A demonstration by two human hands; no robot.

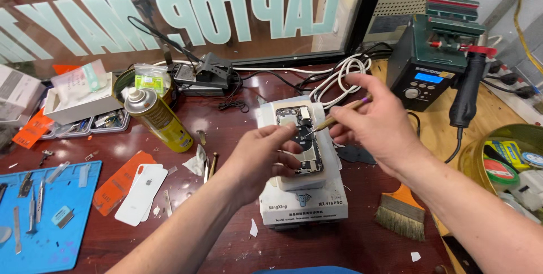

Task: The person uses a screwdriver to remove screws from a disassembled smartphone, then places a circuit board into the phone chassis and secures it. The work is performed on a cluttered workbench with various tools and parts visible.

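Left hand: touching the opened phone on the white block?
Touching. In the head view the left hand rests its fingers on the opened phone, overlapping its left edge with no gap.

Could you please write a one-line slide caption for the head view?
Left hand steadies an opened phone while the right hand works a screwdriver inside it.

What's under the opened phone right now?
The phone lies on a white pad atop a white box-shaped machine. The left hand covers the phone's left edge and the pad beneath it.
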